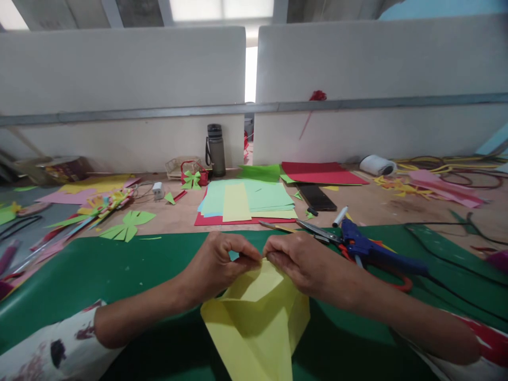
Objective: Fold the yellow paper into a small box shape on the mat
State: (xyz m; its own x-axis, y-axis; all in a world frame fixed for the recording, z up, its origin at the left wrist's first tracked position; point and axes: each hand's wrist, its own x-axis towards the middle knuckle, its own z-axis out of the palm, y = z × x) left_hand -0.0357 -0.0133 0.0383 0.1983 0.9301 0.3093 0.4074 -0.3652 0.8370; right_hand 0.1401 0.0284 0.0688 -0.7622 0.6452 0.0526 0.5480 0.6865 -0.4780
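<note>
A folded sheet of yellow paper point(254, 328) stands up from the green mat point(130, 270), its lower end cut off by the bottom of the view. My left hand point(224, 256) pinches its top edge between thumb and fingers. Close beside it, my right hand point(296, 259) is closed on the same edge, the two sets of fingertips almost touching. Creases run down the paper, and its sides flare outward below the hands. Just past my right hand lie scissors point(323, 230) with orange-red handles and a blue glue gun point(381, 254).
Stacked coloured sheets point(206, 198) lie ahead, with a phone point(316, 197) and red paper point(321, 172) to their right. A grey bottle point(216, 151) stands at the back by the white partition point(130, 74). Green paper cut-outs point(129, 225) and paper flowers are at left; cables point(456, 172) run at right.
</note>
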